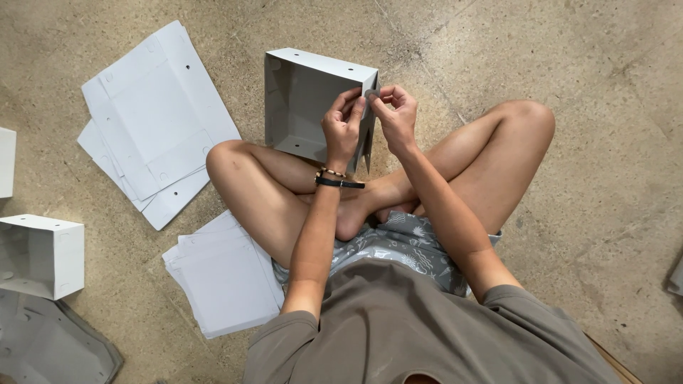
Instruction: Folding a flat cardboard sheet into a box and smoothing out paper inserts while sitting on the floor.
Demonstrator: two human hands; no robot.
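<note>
Box in hand: I log one grey folded cardboard box (306,107), standing on the concrete floor (555,57) on its side just past the crossed legs, open face toward the wearer, small holes in its panels.
Left hand: the left hand (343,128) is curled, fingertips pinching the box's upper right corner edge; beaded and black bands on the wrist.
Right hand: the right hand (395,114) is closed in a pinch on the same corner, touching the left fingertips; I see a small grey piece (372,93) between them, too small to identify.
Near left: stack of flat sheets (224,281) beside the left knee.
Further left: larger pile of unfolded blanks (153,117), creased and punched.
Far left: finished box (41,254), lying apart; another white edge (6,162) above it.
Lower left corner: flattened grey cardboard (50,345).
</note>
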